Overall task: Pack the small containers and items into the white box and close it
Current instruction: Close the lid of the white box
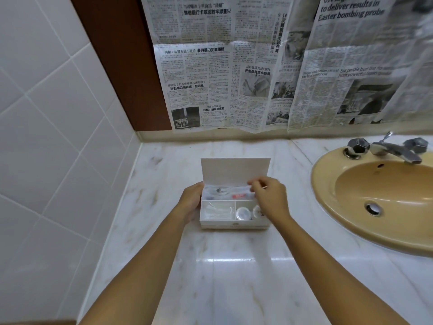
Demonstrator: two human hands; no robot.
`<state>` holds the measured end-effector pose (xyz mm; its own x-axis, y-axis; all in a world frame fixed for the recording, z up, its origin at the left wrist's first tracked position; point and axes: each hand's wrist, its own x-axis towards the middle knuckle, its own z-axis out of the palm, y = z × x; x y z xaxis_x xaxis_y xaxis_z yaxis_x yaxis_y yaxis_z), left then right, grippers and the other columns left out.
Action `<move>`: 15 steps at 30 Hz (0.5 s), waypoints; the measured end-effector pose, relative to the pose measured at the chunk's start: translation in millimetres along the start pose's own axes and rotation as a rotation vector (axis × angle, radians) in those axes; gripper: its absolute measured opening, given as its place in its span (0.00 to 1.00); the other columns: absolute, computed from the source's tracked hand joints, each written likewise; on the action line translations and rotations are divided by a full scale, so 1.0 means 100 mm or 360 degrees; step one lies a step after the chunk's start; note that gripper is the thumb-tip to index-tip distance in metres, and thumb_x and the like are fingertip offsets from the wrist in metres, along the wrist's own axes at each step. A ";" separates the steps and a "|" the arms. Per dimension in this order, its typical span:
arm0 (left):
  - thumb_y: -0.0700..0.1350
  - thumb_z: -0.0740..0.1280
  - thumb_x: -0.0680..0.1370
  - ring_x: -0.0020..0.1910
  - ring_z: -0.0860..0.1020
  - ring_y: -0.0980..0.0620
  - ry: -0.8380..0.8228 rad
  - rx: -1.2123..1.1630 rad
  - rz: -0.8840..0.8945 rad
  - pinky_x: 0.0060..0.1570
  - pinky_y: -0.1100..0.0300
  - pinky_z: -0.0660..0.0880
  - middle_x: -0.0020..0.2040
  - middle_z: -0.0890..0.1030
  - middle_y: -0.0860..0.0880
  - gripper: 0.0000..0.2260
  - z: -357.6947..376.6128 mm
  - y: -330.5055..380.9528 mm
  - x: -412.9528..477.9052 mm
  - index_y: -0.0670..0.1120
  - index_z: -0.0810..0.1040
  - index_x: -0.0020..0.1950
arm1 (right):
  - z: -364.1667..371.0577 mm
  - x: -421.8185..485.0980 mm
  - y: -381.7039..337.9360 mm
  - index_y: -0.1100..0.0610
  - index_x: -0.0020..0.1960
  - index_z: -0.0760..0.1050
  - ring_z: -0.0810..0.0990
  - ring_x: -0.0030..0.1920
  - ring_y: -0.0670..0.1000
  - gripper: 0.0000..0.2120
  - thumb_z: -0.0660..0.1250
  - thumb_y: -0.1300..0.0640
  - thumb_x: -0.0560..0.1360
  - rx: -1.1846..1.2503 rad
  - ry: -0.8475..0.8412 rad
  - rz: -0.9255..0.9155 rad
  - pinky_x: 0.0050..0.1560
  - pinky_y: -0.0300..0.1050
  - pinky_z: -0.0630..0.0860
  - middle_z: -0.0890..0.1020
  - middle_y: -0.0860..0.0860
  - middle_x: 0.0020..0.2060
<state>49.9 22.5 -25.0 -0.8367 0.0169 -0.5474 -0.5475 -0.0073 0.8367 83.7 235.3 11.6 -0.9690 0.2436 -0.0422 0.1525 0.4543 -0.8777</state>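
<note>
- On the marble counter, left of the yellow sink, the white box stands with its long axis from left to right, parallel to the back wall.
- Its lid is hinged on the far side and stands upright, with the inner face toward the person; the front wall points toward the person.
- Inside, one long compartment runs along the back, and two shorter ones lie at the front.
- The front left compartment holds cotton swabs; the front right one holds two small round containers side by side.
- The back compartment holds clear packets; one carries a red label, too blurred to read.
- The newspaper sheets that hang on the wall behind carry Chinese headlines and, in English, "to deliver results in Easter bombing probe" and "Six people hurt".
- The left hand grips the left end of the box, with the fingers curled around its side wall.
- The right hand is over the right end of the box and covers part of it; its fingers are bent above the back compartment, near the packets.
- Whether the right fingers pinch something cannot be told, because this part is blurred.
- The box lies between the two hands.
</note>
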 end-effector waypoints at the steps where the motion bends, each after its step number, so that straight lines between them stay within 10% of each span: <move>1: 0.47 0.61 0.81 0.45 0.85 0.47 0.0030 0.0014 -0.0003 0.37 0.60 0.79 0.51 0.86 0.44 0.13 0.00 0.00 0.01 0.43 0.82 0.57 | -0.09 0.05 0.05 0.54 0.44 0.84 0.82 0.35 0.46 0.11 0.62 0.59 0.76 0.0062 0.0070 0.0081 0.38 0.44 0.78 0.83 0.48 0.34; 7: 0.59 0.59 0.81 0.39 0.74 0.49 0.0452 0.0327 0.0048 0.37 0.57 0.70 0.44 0.80 0.47 0.18 -0.10 0.22 0.03 0.44 0.75 0.48 | -0.51 0.45 0.19 0.57 0.51 0.83 0.73 0.30 0.50 0.10 0.66 0.54 0.75 0.0588 -0.0006 0.0607 0.32 0.40 0.69 0.82 0.54 0.34; 15: 0.64 0.61 0.79 0.33 0.70 0.53 0.0218 0.0365 -0.0072 0.34 0.60 0.64 0.36 0.79 0.52 0.22 -0.16 0.64 -0.15 0.47 0.80 0.42 | -0.56 0.66 -0.02 0.65 0.47 0.80 0.81 0.32 0.50 0.18 0.71 0.48 0.75 0.0774 -0.0295 0.0723 0.36 0.38 0.81 0.84 0.60 0.38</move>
<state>26.8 6.2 36.8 -0.8135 -0.1237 -0.5683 -0.5810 0.2175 0.7843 30.6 298.0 37.1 -0.8535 0.1488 -0.4993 0.4886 -0.1046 -0.8662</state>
